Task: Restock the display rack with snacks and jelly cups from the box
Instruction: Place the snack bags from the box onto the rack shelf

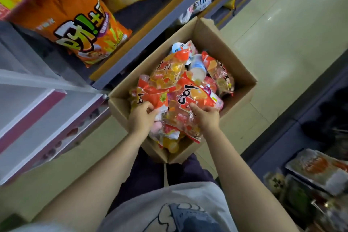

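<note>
Here, both hands reach into the box (235,58) on the floor beside the rack (120,66): left hand (141,117) and right hand (205,117) each pinch a jelly bag (153,93). Lift one bag at a time, gripping its sealed edge.

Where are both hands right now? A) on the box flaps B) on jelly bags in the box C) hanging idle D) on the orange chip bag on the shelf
B: left hand and right hand each grip a jelly bag inside the box.
</note>
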A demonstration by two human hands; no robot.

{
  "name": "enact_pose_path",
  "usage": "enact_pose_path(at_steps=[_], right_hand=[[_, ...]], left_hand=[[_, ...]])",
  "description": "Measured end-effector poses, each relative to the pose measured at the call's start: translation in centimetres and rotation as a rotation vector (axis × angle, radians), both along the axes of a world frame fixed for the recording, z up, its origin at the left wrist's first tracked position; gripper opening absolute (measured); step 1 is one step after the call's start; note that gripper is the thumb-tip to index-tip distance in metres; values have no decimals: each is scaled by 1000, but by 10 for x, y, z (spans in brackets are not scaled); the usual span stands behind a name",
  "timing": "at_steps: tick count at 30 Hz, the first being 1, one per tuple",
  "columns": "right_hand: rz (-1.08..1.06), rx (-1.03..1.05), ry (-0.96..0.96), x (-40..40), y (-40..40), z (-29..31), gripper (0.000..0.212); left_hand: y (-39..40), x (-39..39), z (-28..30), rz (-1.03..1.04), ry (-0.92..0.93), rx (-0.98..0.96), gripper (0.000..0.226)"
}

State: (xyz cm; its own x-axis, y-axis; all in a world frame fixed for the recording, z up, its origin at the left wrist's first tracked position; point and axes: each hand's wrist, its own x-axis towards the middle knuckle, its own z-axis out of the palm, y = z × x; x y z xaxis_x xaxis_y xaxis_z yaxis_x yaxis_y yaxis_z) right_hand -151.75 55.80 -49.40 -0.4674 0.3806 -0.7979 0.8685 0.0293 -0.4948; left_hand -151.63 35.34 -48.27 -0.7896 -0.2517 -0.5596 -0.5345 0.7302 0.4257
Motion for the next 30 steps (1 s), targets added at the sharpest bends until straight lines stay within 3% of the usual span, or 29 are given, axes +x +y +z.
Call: enact_pose_path(at_steps=[4, 10, 15, 20, 23, 27, 28, 30], right_hand=[[38, -152, 127, 6, -7, 6, 41], [97, -159, 274, 6, -3, 35, 37], [119, -226, 426, 7, 21, 101, 34], [133, -552, 458, 13, 22, 165, 34], [203, -561, 459, 19, -12, 179, 45], [244, -520, 353, 43, -102, 179, 90], [282, -559, 297, 50, -129, 178, 87], [430, -579, 236, 70, -184, 176, 63]], left_hand=[[3, -1, 8, 51, 31, 9, 24], [9, 0, 30, 88, 4, 84, 25], [25, -3, 82, 81, 8, 308, 60], [19, 0, 124, 82, -132, 687, 117], [-17, 19, 132, 198, -61, 816, 103], [-98, 73, 142, 394, 73, 842, 100], [-123, 90, 142, 432, 100, 841, 102], [-176, 132, 140, 486, 146, 843, 109]])
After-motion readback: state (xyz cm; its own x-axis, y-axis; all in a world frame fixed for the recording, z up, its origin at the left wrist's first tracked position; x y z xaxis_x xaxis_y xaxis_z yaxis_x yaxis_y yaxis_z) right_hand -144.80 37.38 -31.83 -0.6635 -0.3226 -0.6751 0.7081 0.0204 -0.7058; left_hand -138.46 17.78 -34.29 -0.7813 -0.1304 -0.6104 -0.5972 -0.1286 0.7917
